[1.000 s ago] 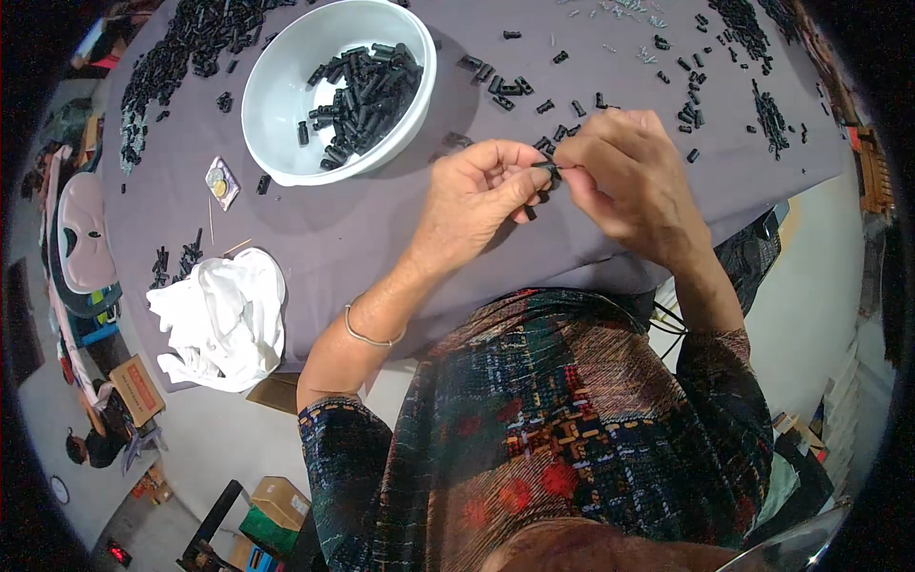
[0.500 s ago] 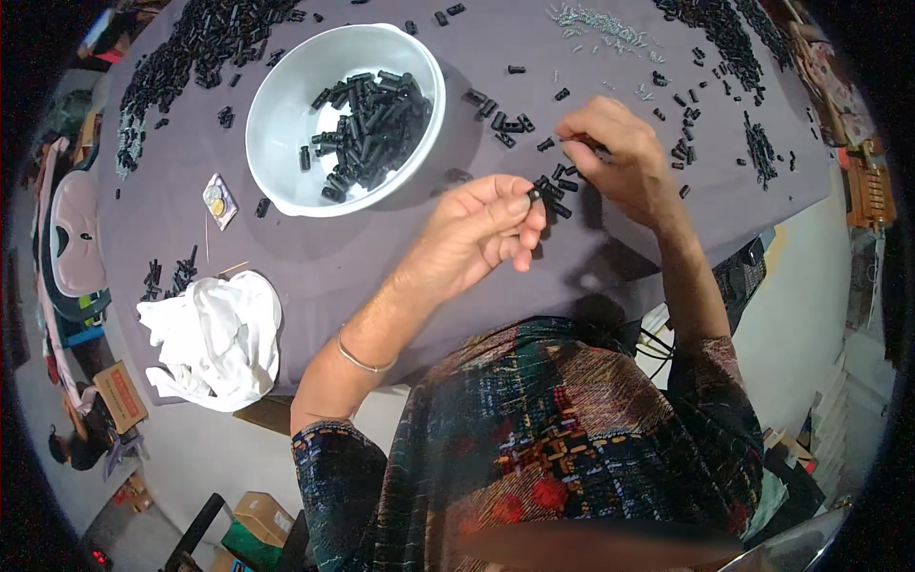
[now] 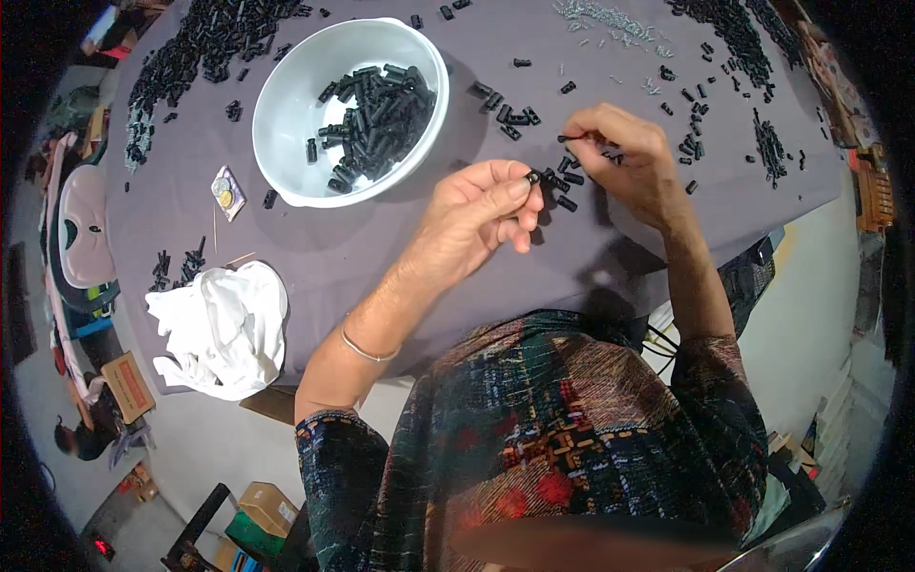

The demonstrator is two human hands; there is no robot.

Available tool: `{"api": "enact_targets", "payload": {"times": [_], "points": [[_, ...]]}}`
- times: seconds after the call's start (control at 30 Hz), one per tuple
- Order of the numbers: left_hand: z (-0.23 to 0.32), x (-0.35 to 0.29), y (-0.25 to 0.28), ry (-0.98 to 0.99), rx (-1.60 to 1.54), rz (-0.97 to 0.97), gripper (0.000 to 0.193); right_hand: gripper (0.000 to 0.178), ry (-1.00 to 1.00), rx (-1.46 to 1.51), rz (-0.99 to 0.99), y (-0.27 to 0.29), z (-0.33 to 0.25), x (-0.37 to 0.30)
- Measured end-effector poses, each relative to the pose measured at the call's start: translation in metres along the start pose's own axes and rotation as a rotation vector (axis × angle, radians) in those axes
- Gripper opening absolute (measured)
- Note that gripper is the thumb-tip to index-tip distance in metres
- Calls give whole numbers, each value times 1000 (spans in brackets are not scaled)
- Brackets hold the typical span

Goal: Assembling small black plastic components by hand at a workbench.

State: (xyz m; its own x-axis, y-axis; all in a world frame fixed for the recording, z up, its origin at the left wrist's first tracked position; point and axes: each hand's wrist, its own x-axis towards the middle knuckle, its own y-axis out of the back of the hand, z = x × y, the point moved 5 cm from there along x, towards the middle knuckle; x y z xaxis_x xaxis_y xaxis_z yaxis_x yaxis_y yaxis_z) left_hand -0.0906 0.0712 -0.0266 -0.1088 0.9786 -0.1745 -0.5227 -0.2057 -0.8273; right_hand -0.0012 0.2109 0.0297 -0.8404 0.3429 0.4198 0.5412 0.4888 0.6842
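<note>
Between thumb and fingers of my left hand point(image 3: 481, 205) sits a small black cylindrical part point(image 3: 534, 178), its ringed end facing out. My right hand point(image 3: 631, 162) is closed in a pinch on a small black piece point(image 3: 564, 139), up and to the right of the left hand. Several loose black cylinders point(image 3: 567, 202) lie on the cloth just under and between the hands. Another loose group of black cylinders point(image 3: 518, 118) lies a little farther away. To the left stands a white bowl point(image 3: 276, 176) partly filled with similar black cylinders point(image 3: 376, 119).
Grey cloth point(image 3: 362, 243) covers the table. Heaps of black parts point(image 3: 205, 43) lie far left and more black parts point(image 3: 729, 43) far right, with small silver pieces point(image 3: 615, 24) between. A white cloth point(image 3: 224, 329), thin sticks and a packet with coins point(image 3: 227, 194) lie left.
The view has shifted slightly. My right hand has its fingertips pinched on a small black piece above the cloth. My left hand keeps hold of its black cylinder, turned slightly.
</note>
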Motion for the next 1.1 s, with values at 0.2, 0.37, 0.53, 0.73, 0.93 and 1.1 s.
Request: {"api": "enact_targets", "payload": {"times": [0.2,0.37,0.53,0.73,0.93,1.1], "points": [[-2,-1,2,1,52,39,15,11,-381,396,-150,2,-14,-16],[-2,0,-3,-5,78,26,16,13,-209,454,-92,4,-25,-22],[-1,-2,-4,-31,109,41,16,14,-137,354,21,6,-33,-20],[0,-3,-4,-91,225,85,18,15,-4,269,34,6,-36,-19],[1,-4,-2,-125,328,145,19,17,-14,234,25,2,-37,-21],[0,-4,-1,-135,375,171,19,14,-27,227,56,3,-36,-20]]}}
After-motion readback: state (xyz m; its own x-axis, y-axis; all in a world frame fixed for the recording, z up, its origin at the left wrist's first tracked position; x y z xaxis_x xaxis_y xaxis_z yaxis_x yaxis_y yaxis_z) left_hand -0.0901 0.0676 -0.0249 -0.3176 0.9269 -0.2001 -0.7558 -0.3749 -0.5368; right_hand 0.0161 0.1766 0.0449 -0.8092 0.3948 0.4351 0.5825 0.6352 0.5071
